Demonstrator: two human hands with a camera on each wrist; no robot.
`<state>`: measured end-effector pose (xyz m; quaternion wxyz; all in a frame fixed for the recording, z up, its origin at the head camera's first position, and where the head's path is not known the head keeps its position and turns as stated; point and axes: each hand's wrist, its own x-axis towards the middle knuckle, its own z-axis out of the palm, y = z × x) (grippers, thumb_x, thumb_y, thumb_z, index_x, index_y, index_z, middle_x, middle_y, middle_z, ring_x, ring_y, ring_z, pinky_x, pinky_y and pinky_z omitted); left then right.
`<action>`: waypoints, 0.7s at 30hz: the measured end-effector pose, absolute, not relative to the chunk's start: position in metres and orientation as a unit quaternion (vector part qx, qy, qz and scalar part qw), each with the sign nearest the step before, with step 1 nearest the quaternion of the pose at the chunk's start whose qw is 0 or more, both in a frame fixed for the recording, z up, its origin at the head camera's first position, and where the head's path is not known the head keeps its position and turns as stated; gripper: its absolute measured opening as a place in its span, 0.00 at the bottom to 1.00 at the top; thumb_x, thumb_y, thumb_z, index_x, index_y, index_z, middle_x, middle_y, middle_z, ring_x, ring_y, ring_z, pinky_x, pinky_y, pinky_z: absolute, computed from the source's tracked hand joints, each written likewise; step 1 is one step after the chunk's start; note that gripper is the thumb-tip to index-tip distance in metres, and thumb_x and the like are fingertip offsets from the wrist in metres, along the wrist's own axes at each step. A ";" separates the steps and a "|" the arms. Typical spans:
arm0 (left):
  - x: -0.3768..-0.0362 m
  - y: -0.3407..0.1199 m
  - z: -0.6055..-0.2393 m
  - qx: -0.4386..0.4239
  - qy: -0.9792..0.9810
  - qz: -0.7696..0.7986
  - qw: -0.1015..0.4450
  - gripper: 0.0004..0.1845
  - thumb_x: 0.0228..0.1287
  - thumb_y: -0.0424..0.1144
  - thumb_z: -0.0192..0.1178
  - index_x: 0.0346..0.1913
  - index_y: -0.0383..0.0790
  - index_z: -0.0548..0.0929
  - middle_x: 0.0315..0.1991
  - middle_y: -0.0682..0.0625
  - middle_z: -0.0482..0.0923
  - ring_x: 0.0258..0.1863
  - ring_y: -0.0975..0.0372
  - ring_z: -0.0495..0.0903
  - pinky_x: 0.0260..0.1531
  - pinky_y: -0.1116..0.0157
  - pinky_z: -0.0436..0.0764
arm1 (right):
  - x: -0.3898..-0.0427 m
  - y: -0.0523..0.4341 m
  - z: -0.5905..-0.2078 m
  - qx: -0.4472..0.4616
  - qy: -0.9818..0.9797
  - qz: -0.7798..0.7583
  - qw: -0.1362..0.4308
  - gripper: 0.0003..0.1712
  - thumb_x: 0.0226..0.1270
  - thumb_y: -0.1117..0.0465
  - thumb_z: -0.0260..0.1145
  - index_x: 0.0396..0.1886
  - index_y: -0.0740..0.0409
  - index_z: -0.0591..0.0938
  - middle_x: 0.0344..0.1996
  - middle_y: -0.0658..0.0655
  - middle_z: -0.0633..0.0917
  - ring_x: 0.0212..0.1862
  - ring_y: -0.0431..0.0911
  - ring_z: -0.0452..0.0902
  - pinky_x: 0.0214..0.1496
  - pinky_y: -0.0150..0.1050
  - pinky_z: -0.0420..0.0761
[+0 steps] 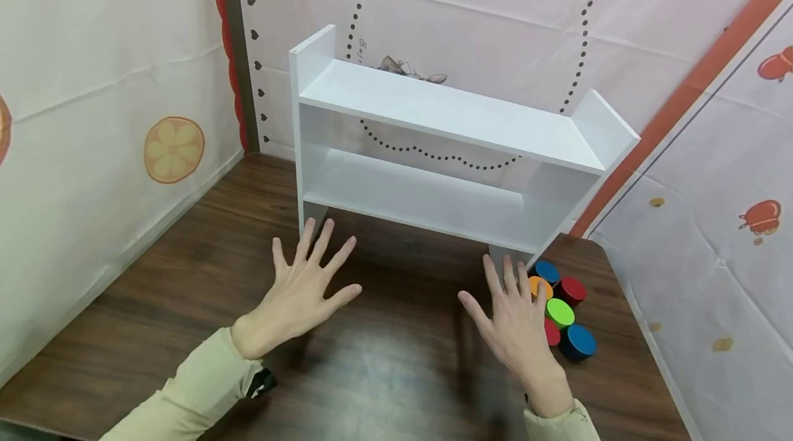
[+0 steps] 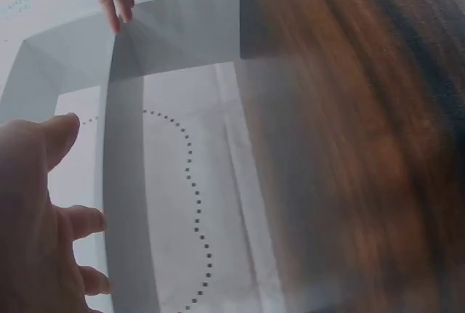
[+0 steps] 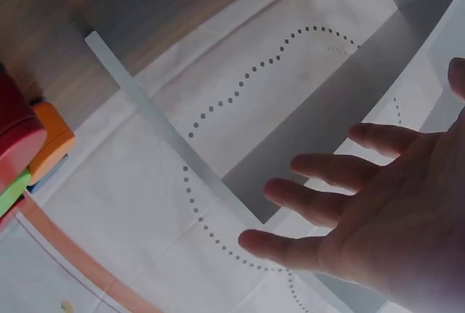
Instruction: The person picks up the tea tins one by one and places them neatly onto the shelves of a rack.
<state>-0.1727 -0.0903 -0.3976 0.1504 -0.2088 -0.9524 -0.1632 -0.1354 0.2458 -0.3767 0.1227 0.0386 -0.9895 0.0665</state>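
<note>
A white two-tier shelf (image 1: pixel 421 207) stands upright on the dark wooden table, against the back curtain. In front of its lower left side my left hand (image 1: pixel 303 293) hovers with fingers spread, holding nothing. My right hand (image 1: pixel 514 320) is held out likewise before the lower right side, fingers straight and spread. Beside that hand several short coloured cylinders stand together, among them a blue one (image 1: pixel 579 342), a green one (image 1: pixel 560 314) and a dark red one (image 1: pixel 571 291). An orange cylinder (image 1: pixel 541 287) is partly hidden by the right fingers. In both wrist views the hands hold nothing.
The wooden table (image 1: pixel 372 372) runs up to patterned curtains on the left, back and right. A printed white curtain (image 1: pixel 124 83) hangs at the left edge. An orange-red band (image 1: pixel 681 111) marks the back right corner.
</note>
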 end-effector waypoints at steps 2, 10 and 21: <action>-0.174 -0.089 -0.390 -0.216 -0.949 -0.159 0.165 0.41 0.63 0.70 0.44 0.76 0.60 0.53 0.79 0.45 0.37 0.78 0.48 0.29 0.59 0.24 0.35 | -0.136 0.248 -0.374 0.042 -0.989 0.070 0.122 0.47 0.66 0.29 0.47 0.77 0.48 0.55 0.74 0.67 0.58 0.74 0.67 0.50 0.67 0.72 0.48; -0.195 -0.093 -0.330 -0.242 -0.908 -0.150 0.307 0.37 0.63 0.61 0.53 0.72 0.50 0.63 0.78 0.43 0.47 0.78 0.48 0.40 0.66 0.30 0.33 | -0.139 0.273 -0.363 0.067 -0.982 0.099 0.145 0.36 0.69 0.41 0.57 0.64 0.65 0.73 0.58 0.69 0.78 0.60 0.65 0.72 0.60 0.63 0.70; -0.239 -0.093 -0.256 -0.254 -0.847 -0.193 0.426 0.37 0.60 0.45 0.58 0.73 0.49 0.60 0.78 0.46 0.47 0.78 0.52 0.42 0.68 0.36 0.29 | -0.139 0.331 -0.370 -0.058 -0.992 0.100 0.049 0.24 0.65 0.47 0.62 0.41 0.67 0.78 0.29 0.63 0.82 0.28 0.52 0.77 0.26 0.48 0.77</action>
